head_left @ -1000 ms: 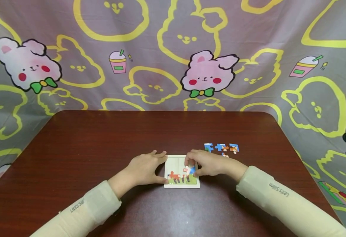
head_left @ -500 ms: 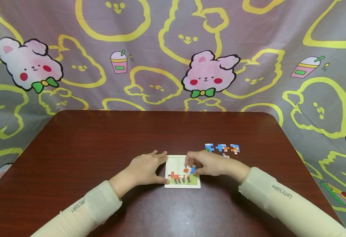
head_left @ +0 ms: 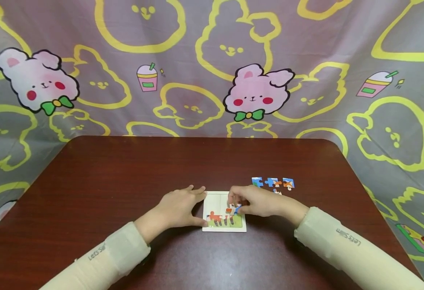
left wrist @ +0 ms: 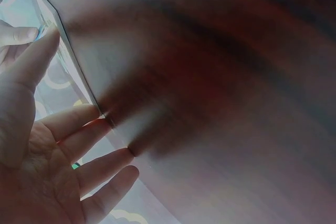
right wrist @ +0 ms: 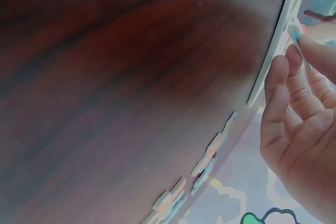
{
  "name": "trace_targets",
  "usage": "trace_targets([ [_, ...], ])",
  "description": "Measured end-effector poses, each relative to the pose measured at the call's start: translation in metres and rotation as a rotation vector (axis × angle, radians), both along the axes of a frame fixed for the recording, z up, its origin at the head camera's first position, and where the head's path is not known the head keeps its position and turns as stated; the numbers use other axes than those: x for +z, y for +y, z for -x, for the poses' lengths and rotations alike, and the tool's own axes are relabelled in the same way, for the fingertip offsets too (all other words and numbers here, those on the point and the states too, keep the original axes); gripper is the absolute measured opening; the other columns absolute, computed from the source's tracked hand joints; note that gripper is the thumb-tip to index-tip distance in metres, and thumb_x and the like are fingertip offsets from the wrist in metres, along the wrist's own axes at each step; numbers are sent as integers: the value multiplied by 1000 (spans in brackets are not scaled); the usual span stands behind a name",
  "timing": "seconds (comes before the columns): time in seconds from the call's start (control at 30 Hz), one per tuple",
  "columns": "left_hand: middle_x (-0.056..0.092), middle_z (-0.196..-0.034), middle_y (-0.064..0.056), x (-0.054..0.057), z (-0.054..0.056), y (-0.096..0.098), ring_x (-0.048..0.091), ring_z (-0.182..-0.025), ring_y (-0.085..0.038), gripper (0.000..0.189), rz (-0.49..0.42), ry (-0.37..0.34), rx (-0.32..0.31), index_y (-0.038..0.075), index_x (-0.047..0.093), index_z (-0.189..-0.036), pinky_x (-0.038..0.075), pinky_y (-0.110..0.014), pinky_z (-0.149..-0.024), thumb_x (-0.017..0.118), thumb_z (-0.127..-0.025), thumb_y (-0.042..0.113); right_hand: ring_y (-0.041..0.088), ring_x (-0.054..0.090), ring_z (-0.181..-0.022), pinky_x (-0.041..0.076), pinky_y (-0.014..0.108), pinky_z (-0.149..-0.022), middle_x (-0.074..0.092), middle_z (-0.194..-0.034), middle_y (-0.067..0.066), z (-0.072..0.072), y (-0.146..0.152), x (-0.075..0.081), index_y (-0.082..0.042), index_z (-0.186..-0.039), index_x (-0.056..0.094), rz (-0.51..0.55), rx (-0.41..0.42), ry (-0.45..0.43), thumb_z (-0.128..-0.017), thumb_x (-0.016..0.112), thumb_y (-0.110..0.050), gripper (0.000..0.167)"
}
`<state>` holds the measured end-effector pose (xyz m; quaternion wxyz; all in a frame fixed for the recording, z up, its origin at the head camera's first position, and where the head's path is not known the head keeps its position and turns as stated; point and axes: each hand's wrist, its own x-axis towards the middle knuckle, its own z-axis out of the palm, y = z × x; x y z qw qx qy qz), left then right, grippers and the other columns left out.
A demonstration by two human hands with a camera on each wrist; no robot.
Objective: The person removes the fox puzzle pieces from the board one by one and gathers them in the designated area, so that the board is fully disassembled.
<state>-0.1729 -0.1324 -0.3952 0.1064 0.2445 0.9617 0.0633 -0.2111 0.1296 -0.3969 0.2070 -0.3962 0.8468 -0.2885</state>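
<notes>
A small pale puzzle tray (head_left: 215, 199) lies on the table, its lower row filled with pieces showing orange, dark legs and green grass. My left hand (head_left: 175, 207) rests at the tray's left side, thumb by the lower left corner, fingers spread and fairly straight, as the left wrist view also shows. Over the tray's right half, my right hand (head_left: 257, 200) pinches a jigsaw piece (head_left: 235, 209) coloured white, orange and blue. In the right wrist view this puzzle piece (right wrist: 296, 38) is tilted between thumb and fingers. Whether its lower edge touches the row beneath is unclear.
Beyond my right hand lie several loose pieces: a blue and green piece (head_left: 257, 181), a blue and orange piece (head_left: 273, 182), a fox-face piece (head_left: 288, 183) and one partly hidden piece (head_left: 277, 192). A patterned curtain (head_left: 194, 68) hangs behind the brown table (head_left: 143, 161).
The pinched jigsaw piece has tilted and shifted slightly toward the lower row in my right fingers. My left hand stays at the tray's side, and the loose pieces lie as before.
</notes>
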Motion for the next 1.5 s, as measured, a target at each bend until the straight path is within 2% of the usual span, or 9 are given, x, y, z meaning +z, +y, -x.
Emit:
trace_targets([
  [0.23, 47, -154, -2, -1, 0, 0, 45, -142, -33, 82, 0, -8, 1, 19, 55, -143, 46, -56, -104, 78, -76, 61, 7, 52, -76, 47, 23, -71, 59, -82, -5, 1, 5, 1, -14, -101, 58, 26, -10, -1, -87, 71, 0, 24],
  [0.5, 47, -154, -3, 0, -1, 0, 46, -141, -33, 83, 10, 2, -3, 19, 56, -143, 46, -55, -103, 77, -75, 61, 7, 56, -81, 49, 25, -75, 64, -86, -5, 3, 16, 1, -16, -101, 61, 27, -36, 4, -88, 72, -3, 21],
  [0.77, 48, -153, -3, 0, -1, 1, 46, -141, -33, 83, 12, 2, -3, 18, 56, -143, 47, -55, -102, 77, -76, 62, 7, 57, -79, 50, 26, -74, 64, -84, -8, 2, 26, 3, -19, -101, 62, 22, -83, -26, -89, 70, -4, 21],
  [0.97, 48, -153, -3, 0, -1, 1, 46, -141, -33, 83, 14, 5, 0, 18, 56, -143, 47, -55, -103, 77, -76, 62, 8, 58, -84, 51, 27, -77, 66, -86, -6, 3, 36, 7, -15, -102, 63, 52, -100, -27, -89, 71, -5, 19],
  [1.17, 48, -153, -3, -1, -2, 1, 46, -140, -34, 82, 8, 1, -3, 18, 56, -142, 47, -55, -102, 77, -76, 62, 8, 56, -76, 49, 25, -71, 65, -81, -5, 4, 49, 6, -13, -100, 63, 98, -116, -28, -88, 72, -2, 18],
  [1.33, 49, -153, -3, -1, -1, 1, 47, -140, -34, 82, 9, 10, -1, 18, 57, -142, 47, -55, -103, 77, -75, 61, 8, 59, -79, 51, 26, -71, 69, -85, -1, 6, 61, 7, -13, -101, 63, 128, -135, 4, -88, 71, -2, 19],
  [1.5, 49, -153, -3, 0, 0, 1, 47, -140, -34, 83, 12, 13, -7, 18, 56, -143, 47, -55, -103, 77, -76, 62, 16, 61, -68, 53, 29, -59, 67, -88, 4, 7, 74, 11, -11, -103, 63, 135, -183, -35, -89, 69, 1, 20],
])
